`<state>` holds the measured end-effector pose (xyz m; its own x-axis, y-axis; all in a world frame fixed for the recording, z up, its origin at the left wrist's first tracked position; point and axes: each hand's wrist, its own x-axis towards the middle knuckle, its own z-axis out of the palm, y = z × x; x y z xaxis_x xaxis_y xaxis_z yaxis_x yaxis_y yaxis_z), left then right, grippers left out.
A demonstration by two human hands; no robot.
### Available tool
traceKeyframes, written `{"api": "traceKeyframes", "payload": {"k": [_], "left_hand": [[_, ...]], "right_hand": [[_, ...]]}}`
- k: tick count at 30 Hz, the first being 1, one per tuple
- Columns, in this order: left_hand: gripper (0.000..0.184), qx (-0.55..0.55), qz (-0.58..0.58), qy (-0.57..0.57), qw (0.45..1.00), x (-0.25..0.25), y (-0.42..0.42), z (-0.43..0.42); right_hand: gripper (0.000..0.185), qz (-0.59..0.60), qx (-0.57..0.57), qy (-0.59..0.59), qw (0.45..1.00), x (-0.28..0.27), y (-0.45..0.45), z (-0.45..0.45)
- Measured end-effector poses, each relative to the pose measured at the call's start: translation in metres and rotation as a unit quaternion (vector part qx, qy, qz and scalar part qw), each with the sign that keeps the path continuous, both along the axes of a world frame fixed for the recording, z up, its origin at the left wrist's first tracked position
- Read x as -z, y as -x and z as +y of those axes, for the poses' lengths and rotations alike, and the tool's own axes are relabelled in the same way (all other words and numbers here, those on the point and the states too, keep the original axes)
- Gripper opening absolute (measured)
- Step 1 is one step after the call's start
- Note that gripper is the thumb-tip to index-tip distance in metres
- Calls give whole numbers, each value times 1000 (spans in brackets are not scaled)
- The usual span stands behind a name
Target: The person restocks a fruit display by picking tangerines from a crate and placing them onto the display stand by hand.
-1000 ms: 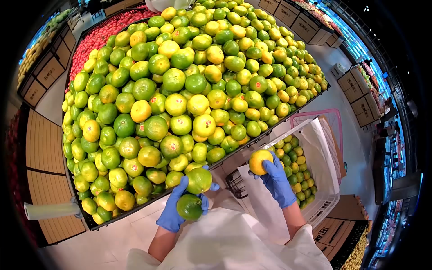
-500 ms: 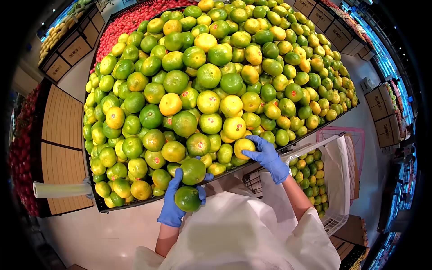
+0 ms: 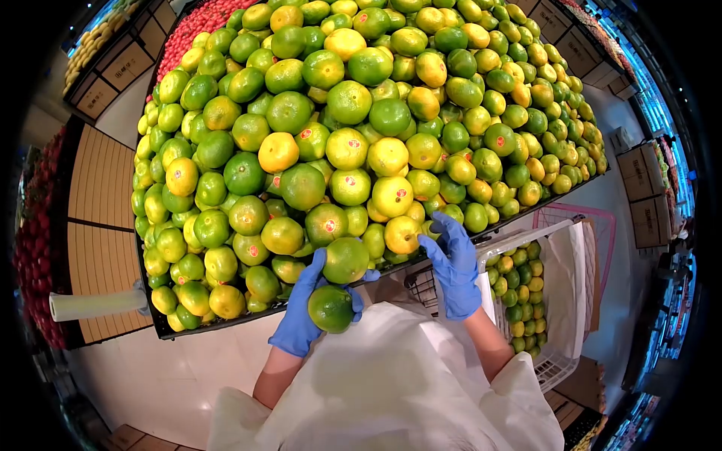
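Observation:
My left hand point(image 3: 298, 314), in a blue glove, is closed around two green mandarins at the near edge of the heap. One green mandarin point(image 3: 344, 260) sits at the fingertips; a second green mandarin point(image 3: 330, 309) is lower, by the palm. Fingers apart, my right hand point(image 3: 456, 270), also blue-gloved, holds nothing. Its tips are just right of a yellow mandarin point(image 3: 401, 234), which rests at the front of the pile. Behind both hands rises a large heap of green and yellow mandarins point(image 3: 349, 102), some bearing red stickers.
A black rim point(image 3: 226, 323) bounds the heap. At right stands a white crate point(image 3: 573, 301) with mandarins inside, beside a pink wire cart point(image 3: 613, 233). A plastic bag roll point(image 3: 98, 305) sticks out at left. Red fruit point(image 3: 210, 24) lies behind the heap.
My right hand has let go of the yellow mandarin and drawn back to the right, its fingers spreading. The left hand has shifted up and right with its two mandarins.

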<state>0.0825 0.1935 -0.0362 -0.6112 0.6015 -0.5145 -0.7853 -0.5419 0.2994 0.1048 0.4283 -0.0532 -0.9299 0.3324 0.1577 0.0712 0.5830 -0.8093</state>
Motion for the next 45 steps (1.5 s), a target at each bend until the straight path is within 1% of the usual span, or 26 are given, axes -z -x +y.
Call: {"api": "traceKeyframes", "payload": {"k": [1, 2, 4, 5, 6, 7, 9, 10, 11, 12, 15, 16, 18, 19, 20, 22, 23, 24, 26, 30, 32, 34, 36, 37, 40, 45], "left_hand": [[61, 13, -2, -24, 1000, -2, 0, 2], [63, 26, -4, -49, 998, -2, 0, 2], [66, 54, -11, -55, 997, 7, 0, 2], [65, 85, -1, -44, 995, 12, -1, 2], [65, 115, 9, -34, 993, 14, -2, 3], [62, 139, 25, 30, 990, 10, -3, 4], [61, 150, 40, 73, 985, 11, -9, 5], [60, 164, 54, 117, 978, 12, -12, 4], [59, 184, 45, 64, 980, 14, -15, 1], [59, 179, 40, 63, 981, 12, -17, -2], [59, 124, 52, -42, 990, 4, -20, -14], [59, 119, 50, -44, 991, 7, -21, -20], [55, 20, -31, -59, 998, 19, -23, -32], [53, -12, -30, -66, 997, 21, -24, -38], [53, -15, -31, -67, 997, 20, -24, -41], [52, -73, -95, -37, 992, 15, -23, -45], [51, -68, -83, -69, 992, 19, -25, -49], [51, -69, -83, -69, 992, 17, -27, -49], [51, -73, -91, -103, 988, 13, -28, -48], [53, -79, -113, -121, 983, 20, -36, -51], [54, -84, -117, -127, 981, 26, -39, -52], [56, -85, -131, -124, 980, 27, -39, -52], [56, -83, -127, -144, 978, 29, -38, -52], [56, -79, -124, -164, 975, 30, -38, -52], [56, -105, -146, -153, 972, 36, -37, -49], [57, -120, -125, -168, 970, 36, -34, -46]], "right_hand": [[51, 37, -41, 3, 998, -6, -2, 0], [52, -7, -95, 60, 994, -16, -5, -5], [58, 11, -237, 33, 971, -36, -1, -19], [68, 1, -285, 43, 958, -32, 1, -26], [70, -16, -317, 84, 944, -22, 1, -34], [68, -2, -313, 43, 949, -15, 0, -40], [67, 10, -316, 4, 949, 2, -7, -47], [64, -50, -272, 165, 947, 12, -13, -48], [61, -112, -218, 320, 915, 17, -16, -49], [61, -118, -222, 320, 913, 16, -17, -47], [59, -87, -98, 546, 827, 11, -22, -36], [59, -92, -100, 544, 828, 8, -22, -33], [52, -89, -64, 652, 751, -3, -22, -29], [53, -86, -72, 618, 778, 5, -20, -29], [53, -89, -74, 617, 778, 8, -18, -37], [57, 24, -127, 386, 913, 10, -12, -64], [58, 47, -169, 141, 974, 14, -8, -65], [57, 104, -224, 9, 969, 20, -1, -69], [55, 211, -322, -116, 916, 48, 16, -72], [55, 243, -335, -150, 898, 63, 19, -77], [55, 166, -347, -135, 913, 42, 13, -74], [59, 156, -346, -83, 921, 45, 5, -70], [65, 160, -276, -67, 945, 44, -1, -66], [73, 161, -283, -112, 939, 42, -1, -65], [77, 96, -306, -190, 928, 42, 3, -69], [78, 153, -298, -168, 927, 51, 8, -71]]}}
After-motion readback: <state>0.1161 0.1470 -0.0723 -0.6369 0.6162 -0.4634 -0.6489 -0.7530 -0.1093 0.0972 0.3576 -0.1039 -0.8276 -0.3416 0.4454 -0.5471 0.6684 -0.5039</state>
